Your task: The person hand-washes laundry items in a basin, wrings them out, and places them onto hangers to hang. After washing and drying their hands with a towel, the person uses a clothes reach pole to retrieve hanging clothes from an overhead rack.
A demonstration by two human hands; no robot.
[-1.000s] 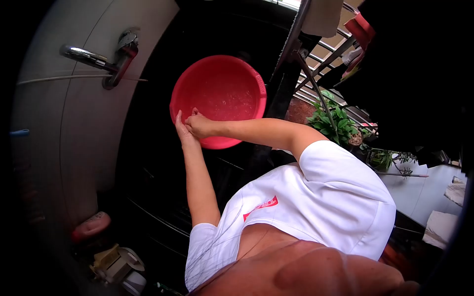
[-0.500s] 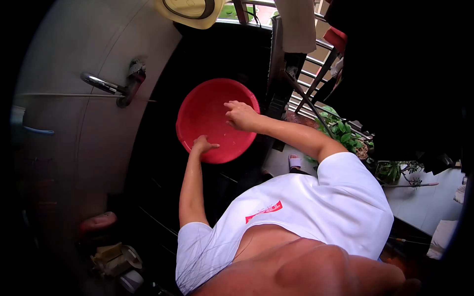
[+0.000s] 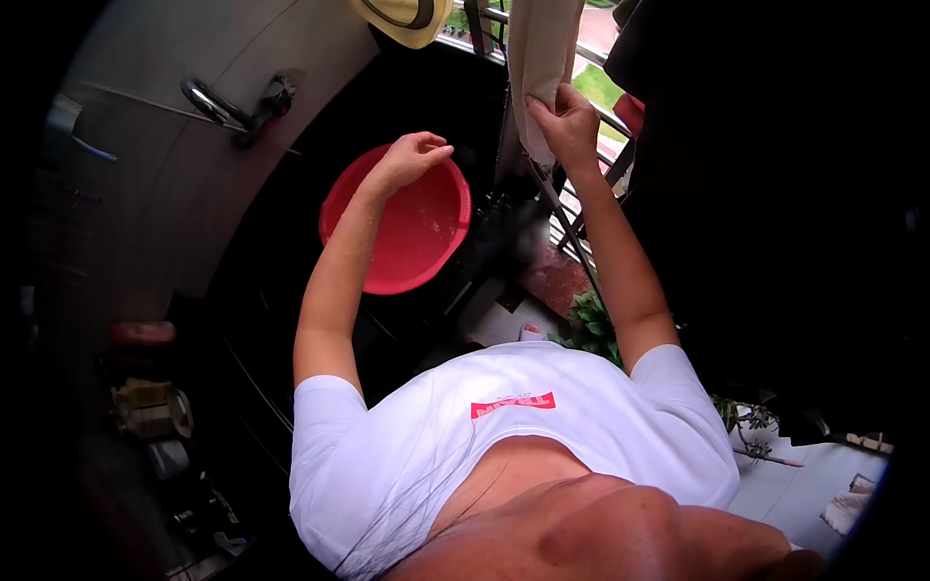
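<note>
A red basin (image 3: 412,232) with a little water inside stands on a dark surface left of centre. Over its upper rim hovers my left hand (image 3: 415,161), loosely bent and empty, with wet drops along the forearm. My right hand (image 3: 570,124) is raised to the right of the basin, thumb and fingers pinching the edge of a pale hanging cloth (image 3: 535,68).
A chrome faucet (image 3: 218,105) juts from the wall on the left. At the top hangs a yellow object (image 3: 412,21). Metal railings and green plants (image 3: 593,324) are on the right; dark hanging items fill the far right. Assorted small items lie at lower left.
My hands were together at the basin, then parted. My right hand has moved up and right and taken hold of the cloth. My left hand has risen to the basin's upper rim.
</note>
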